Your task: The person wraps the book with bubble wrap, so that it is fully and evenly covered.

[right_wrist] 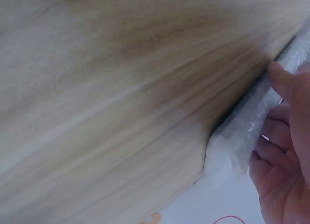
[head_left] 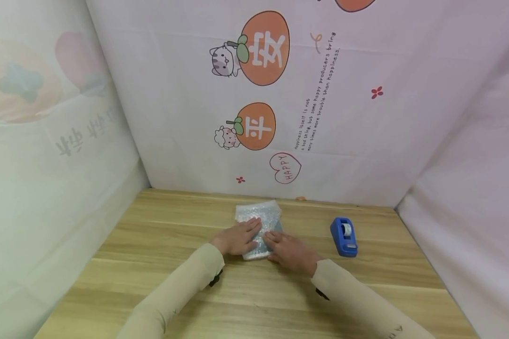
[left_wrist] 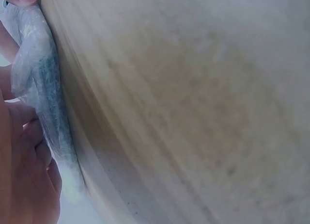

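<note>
A flat bundle of clear bubble wrap lies on the wooden table, with something bluish-grey showing through it. My left hand rests on its left part, fingers stretched across the top. From the right, my right hand presses on the bundle, its fingers close to those of the left. In the left wrist view the wrap looks puffy, with a bluish layer inside. At the right wrist, the thumb touches the edge of the wrap. What the bundle contains cannot be made out.
A blue tape dispenser with a roll of tape stands to the right of the bundle. The wooden table meets a printed white cloth at the back, and pale cloth hangs on both sides.
</note>
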`<action>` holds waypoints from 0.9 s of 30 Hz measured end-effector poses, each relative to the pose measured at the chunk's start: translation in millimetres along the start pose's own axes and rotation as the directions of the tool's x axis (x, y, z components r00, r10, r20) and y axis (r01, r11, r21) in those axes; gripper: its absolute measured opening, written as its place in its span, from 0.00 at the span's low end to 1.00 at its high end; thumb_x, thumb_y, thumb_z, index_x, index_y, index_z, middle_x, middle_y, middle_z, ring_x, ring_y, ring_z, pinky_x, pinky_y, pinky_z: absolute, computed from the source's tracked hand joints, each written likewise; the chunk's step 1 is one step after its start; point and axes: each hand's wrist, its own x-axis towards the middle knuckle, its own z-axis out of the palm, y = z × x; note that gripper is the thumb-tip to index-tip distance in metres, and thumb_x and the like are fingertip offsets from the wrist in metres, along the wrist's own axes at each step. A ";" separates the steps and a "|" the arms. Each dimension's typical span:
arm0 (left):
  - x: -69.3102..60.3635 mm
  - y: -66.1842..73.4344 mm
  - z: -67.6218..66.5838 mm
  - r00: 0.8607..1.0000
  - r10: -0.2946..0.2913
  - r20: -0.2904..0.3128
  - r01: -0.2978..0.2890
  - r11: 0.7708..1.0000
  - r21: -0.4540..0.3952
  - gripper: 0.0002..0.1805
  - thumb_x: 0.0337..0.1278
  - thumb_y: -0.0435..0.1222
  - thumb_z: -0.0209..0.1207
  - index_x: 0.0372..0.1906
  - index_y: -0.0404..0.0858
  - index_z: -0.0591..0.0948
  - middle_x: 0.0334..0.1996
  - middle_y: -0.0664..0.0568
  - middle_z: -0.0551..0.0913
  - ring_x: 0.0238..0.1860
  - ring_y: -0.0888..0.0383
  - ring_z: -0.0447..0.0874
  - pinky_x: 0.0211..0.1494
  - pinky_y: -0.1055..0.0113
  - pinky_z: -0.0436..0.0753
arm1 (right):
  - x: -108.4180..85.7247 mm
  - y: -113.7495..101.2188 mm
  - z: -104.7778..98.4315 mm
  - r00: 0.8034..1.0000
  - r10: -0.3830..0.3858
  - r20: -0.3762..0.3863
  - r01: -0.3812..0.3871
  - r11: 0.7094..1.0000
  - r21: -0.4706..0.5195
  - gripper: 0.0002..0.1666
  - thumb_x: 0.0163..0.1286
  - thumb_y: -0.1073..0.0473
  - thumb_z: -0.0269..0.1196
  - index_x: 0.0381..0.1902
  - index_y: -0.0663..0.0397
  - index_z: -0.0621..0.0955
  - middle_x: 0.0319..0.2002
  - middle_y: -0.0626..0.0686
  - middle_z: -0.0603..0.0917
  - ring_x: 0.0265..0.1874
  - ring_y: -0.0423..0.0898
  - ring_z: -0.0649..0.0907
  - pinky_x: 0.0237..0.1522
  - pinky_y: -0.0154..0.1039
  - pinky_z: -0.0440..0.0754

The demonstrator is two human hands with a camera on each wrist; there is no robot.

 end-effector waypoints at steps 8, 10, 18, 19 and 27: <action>-0.4 1.0 0.9 1.000 0.018 -0.008 -0.019 1.000 -0.015 0.36 0.85 0.48 0.42 0.85 0.32 0.53 0.87 0.40 0.49 0.87 0.43 0.48 0.89 0.49 0.56 | -11.8 5.5 -15.7 0.998 -0.059 0.034 0.054 0.987 0.149 0.24 0.79 0.53 0.63 0.67 0.58 0.80 0.67 0.60 0.84 0.63 0.55 0.86 0.64 0.51 0.87; -0.5 0.6 1.8 1.000 0.019 -0.010 -0.019 1.000 -0.017 0.37 0.85 0.48 0.42 0.85 0.32 0.53 0.87 0.39 0.49 0.87 0.42 0.48 0.89 0.49 0.56 | -16.2 7.0 -23.1 0.996 -0.069 0.053 0.058 0.979 0.193 0.23 0.80 0.53 0.62 0.66 0.58 0.80 0.66 0.60 0.85 0.62 0.55 0.87 0.63 0.52 0.87; 0.7 -1.1 3.2 1.000 0.013 -0.009 -0.013 1.000 0.006 0.37 0.86 0.49 0.41 0.85 0.33 0.51 0.87 0.41 0.48 0.88 0.45 0.47 0.89 0.50 0.55 | -44.7 18.7 -56.2 0.990 -0.010 0.142 -0.038 0.943 0.330 0.28 0.82 0.52 0.60 0.70 0.65 0.78 0.69 0.63 0.82 0.67 0.58 0.84 0.67 0.55 0.84; 0.5 -1.0 2.8 1.000 0.011 -0.008 -0.011 1.000 0.002 0.37 0.86 0.49 0.41 0.85 0.33 0.51 0.87 0.41 0.48 0.88 0.45 0.47 0.89 0.50 0.55 | -49.2 21.3 -59.4 0.989 0.003 0.148 -0.054 0.938 0.343 0.29 0.82 0.51 0.60 0.71 0.66 0.77 0.69 0.63 0.81 0.67 0.59 0.83 0.67 0.55 0.84; -1.5 1.3 -1.5 1.000 0.006 -0.004 -0.006 1.000 -0.009 0.37 0.86 0.48 0.41 0.85 0.33 0.51 0.87 0.40 0.48 0.88 0.44 0.47 0.89 0.49 0.55 | -84.3 41.9 -81.2 0.994 0.052 0.100 -0.087 0.920 0.381 0.36 0.80 0.42 0.61 0.71 0.64 0.78 0.65 0.63 0.84 0.59 0.54 0.89 0.58 0.52 0.89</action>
